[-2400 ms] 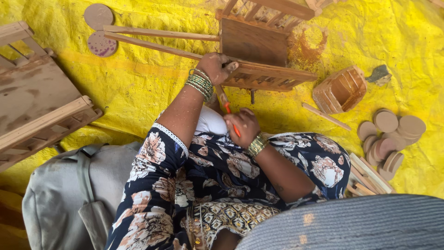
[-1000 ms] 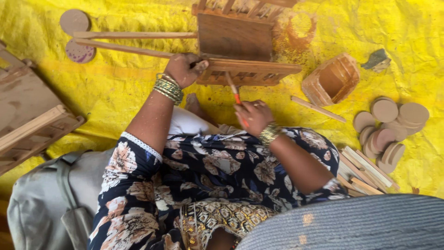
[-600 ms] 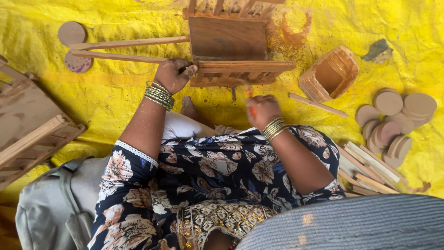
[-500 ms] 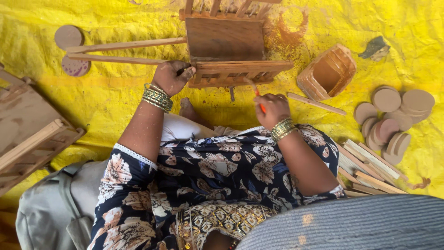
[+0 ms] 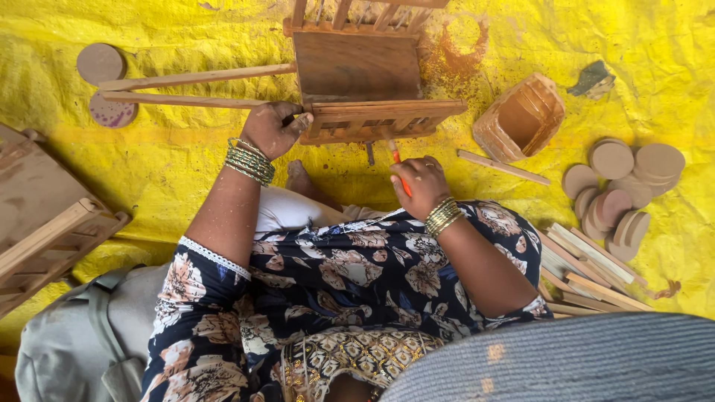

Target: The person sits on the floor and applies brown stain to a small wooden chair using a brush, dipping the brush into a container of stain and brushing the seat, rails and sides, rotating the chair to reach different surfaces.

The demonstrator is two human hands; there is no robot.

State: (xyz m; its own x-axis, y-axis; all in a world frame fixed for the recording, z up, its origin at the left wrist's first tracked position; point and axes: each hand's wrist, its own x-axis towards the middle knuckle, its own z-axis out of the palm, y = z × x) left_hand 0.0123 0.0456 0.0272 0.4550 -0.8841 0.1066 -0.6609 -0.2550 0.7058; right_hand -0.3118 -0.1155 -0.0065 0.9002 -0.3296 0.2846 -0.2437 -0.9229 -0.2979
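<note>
Since the earlier frame, right hand has shifted slightly leftward and lower, its orange-handled tool now standing nearly upright below the cart's front edge; left hand remains at the same corner; the cart has not moved on the sheet.

Left to right: a wooden frame lies at the left edge, partly on the yellow sheet; two round wooden discs sit beside the far ends of two long shafts; the shafts run rightward into the wooden toy cart; the cart lies at centre top on the sheet, unpainted brown wood, with a flat panel and slatted rails along its near side.

Left hand is clenched on the cart's left front corner where the lower shaft joins; right hand is closed around the tool, tip pointing up toward the cart's near rail.

Right of the cart a small slatted wooden box lies tilted, its hollow showing no contents; a loose stick lies just below it; a heap of wooden discs follows; wooden slats are stacked at the lower right.
</note>
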